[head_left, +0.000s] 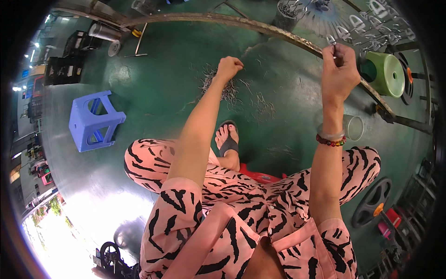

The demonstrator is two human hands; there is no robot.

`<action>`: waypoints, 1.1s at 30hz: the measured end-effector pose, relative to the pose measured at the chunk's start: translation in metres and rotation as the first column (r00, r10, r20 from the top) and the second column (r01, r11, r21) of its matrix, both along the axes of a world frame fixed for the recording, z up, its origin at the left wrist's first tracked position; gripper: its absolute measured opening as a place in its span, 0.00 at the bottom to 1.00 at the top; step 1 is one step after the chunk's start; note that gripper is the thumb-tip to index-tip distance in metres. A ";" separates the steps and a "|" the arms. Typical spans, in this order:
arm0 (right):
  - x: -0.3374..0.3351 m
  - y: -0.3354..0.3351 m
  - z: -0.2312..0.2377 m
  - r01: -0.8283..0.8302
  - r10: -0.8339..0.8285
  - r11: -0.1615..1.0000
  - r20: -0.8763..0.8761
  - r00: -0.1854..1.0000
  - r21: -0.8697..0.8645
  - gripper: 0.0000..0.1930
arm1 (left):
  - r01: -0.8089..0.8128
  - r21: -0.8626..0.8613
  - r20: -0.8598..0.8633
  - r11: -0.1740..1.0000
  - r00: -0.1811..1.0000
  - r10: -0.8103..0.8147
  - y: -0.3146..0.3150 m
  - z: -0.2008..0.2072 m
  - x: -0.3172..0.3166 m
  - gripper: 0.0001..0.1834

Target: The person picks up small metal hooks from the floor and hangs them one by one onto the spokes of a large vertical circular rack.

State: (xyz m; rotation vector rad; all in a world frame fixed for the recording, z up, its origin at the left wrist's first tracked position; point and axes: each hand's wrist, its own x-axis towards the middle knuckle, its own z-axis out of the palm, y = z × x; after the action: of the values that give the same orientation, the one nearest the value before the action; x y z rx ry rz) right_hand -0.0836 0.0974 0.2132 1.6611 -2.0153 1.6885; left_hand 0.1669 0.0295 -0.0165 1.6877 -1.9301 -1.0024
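Observation:
My left hand (229, 67) is closed in a pinch above a pile of small curved metal pieces (228, 91) on the floor. Whatever its fingertips hold is too small to make out. Raised at the right, my right hand (340, 69) has its thumb and fingers pinched together on a small silvery loop-shaped metal piece (331, 40), which sticks out past the fingertips. Beyond that hand, several similar pale metal loops (357, 22) hang in rows. More curved pieces (264, 108) lie scattered to the right of the pile.
A long worn metal bar (241, 21) curves across the far side and down the right. Beyond it stand a green stool (388, 74) and a bucket of metal pieces (285, 16). A blue plastic stool (95, 122) lies tipped at the left. Dark crates (65, 70) stand farther back.

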 end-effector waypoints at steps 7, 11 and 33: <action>-0.003 -0.014 -0.002 -0.016 0.012 1.000 -0.126 0.992 -0.027 0.08 | 0.080 -0.008 0.144 0.997 0.987 -0.078 0.001 -0.032 -0.015 0.07; -0.006 -0.015 0.000 -0.011 0.010 1.000 -0.081 0.997 -0.004 0.09 | -0.075 -0.158 0.095 0.985 0.991 0.091 -0.018 -0.039 -0.004 0.08; 0.008 -0.011 0.013 -0.121 0.102 0.982 0.131 0.986 0.143 0.08 | -0.312 0.198 -0.681 0.929 0.638 0.359 0.071 0.064 -0.134 0.09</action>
State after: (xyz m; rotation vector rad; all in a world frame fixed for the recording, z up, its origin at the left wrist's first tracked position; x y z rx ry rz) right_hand -0.0755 0.0859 0.2264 1.7901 -2.1945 1.7554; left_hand 0.0330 0.1001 0.0477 1.3161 -1.0358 -1.3117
